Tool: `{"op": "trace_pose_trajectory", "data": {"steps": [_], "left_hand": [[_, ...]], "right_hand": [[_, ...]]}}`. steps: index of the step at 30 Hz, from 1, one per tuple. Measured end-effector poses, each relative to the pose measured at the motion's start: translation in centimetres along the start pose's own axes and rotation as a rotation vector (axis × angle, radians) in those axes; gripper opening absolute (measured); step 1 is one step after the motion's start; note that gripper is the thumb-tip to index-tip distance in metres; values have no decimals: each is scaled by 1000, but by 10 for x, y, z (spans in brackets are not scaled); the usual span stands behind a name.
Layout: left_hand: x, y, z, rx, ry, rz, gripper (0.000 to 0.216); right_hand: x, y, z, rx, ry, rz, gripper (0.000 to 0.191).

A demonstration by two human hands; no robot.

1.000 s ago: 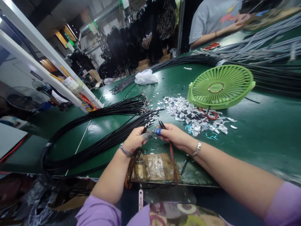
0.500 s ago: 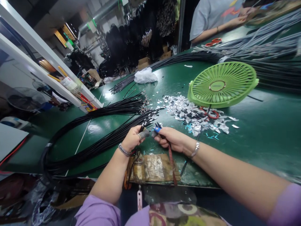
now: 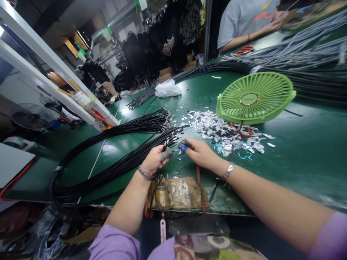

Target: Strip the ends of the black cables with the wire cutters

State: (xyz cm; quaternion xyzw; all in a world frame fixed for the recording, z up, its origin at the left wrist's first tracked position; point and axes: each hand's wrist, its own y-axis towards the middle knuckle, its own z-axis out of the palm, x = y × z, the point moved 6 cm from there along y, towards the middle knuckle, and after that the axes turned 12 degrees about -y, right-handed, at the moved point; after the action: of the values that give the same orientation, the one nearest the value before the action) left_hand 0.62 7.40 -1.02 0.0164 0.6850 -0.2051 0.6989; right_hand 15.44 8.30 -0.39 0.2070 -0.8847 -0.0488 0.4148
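Note:
My left hand (image 3: 155, 159), a grey cover on its thumb, is closed around a black cable (image 3: 165, 145) near its end. Just to the right, my right hand (image 3: 199, 151) is closed, with blue tape and a grey cover on its fingers; a small dark tool (image 3: 191, 146) is mostly hidden in it. A thin gap separates the two hands' fingertips. A reddish-brown strap (image 3: 199, 180) hangs below my right hand. Behind my left hand lies a bundle of black cables (image 3: 141, 150) with silvery ends, and beyond it another bundle (image 3: 141, 122) with bare wire ends.
A heap of foil and black scraps (image 3: 214, 128) lies beside a green fan (image 3: 252, 99), with red-handled scissors (image 3: 246, 130) among it. A wooden board (image 3: 181, 191) sits at the table's front edge. Farther back are a plastic bag (image 3: 168, 88), grey cables (image 3: 306, 45) and a co-worker (image 3: 235, 25).
My right hand has turned over and its fingers have drawn together; the dark pointed tips that stuck out of it are now mostly hidden. My left hand stays nearly in place.

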Motion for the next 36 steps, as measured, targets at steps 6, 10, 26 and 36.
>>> {"op": "trace_pose_trajectory", "data": {"steps": [6, 10, 26, 36], "left_hand": [[1, 0, 1, 55, 37, 12, 53], [7, 0, 1, 164, 39, -46, 55], [12, -1, 2, 248, -19, -94, 57], [7, 3, 0, -6, 215, -35, 45]], "right_hand": [[3, -9, 31, 269, 686, 237, 38], [13, -18, 44, 485, 925, 269, 45], [18, -13, 37, 460, 758, 21, 41], [0, 2, 18, 200, 152, 75, 21]]}}
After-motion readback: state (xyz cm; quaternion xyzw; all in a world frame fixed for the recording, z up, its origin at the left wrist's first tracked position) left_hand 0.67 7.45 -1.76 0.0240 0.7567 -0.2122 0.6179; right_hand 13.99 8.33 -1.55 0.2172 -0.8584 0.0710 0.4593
